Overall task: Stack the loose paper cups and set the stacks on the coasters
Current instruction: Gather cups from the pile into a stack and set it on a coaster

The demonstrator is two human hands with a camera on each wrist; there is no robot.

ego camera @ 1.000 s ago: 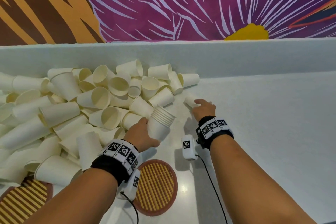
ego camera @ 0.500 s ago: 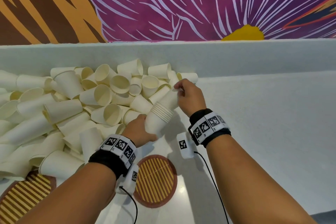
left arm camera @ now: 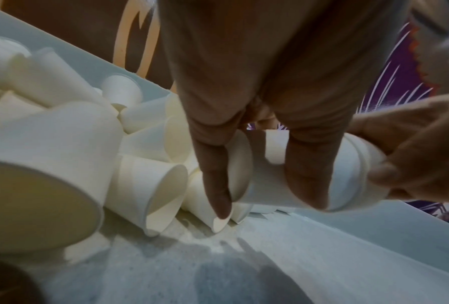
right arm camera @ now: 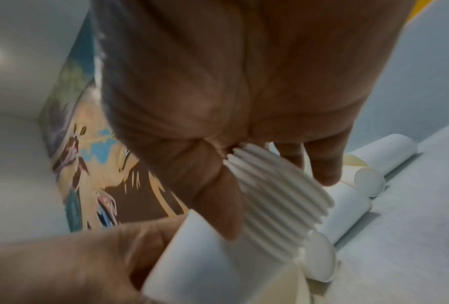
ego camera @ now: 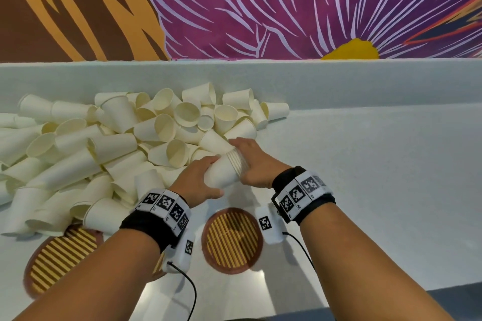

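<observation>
You hold the stack [ego camera: 226, 170] of nested cups between both hands, lying tilted just above the counter [ego camera: 378, 177] at the near right edge of the pile [ego camera: 109, 148], its rims toward your right. Your left hand [ego camera: 198, 180] wraps the stack's closed end, fingers [left arm camera: 214, 185] curled over the side. Your right hand [ego camera: 257, 164] grasps the rim end, thumb and fingers [right arm camera: 322, 164] round the ribbed band of rims. The pile of loose cups spreads left across the counter up to the back ledge, most lying on their sides. One coaster [ego camera: 232, 240] lies bare just beneath the stack, nearer to you. A second coaster [ego camera: 60, 258] sits at the left, its far edge under cups from the pile, your left forearm crossing its right side
</observation>
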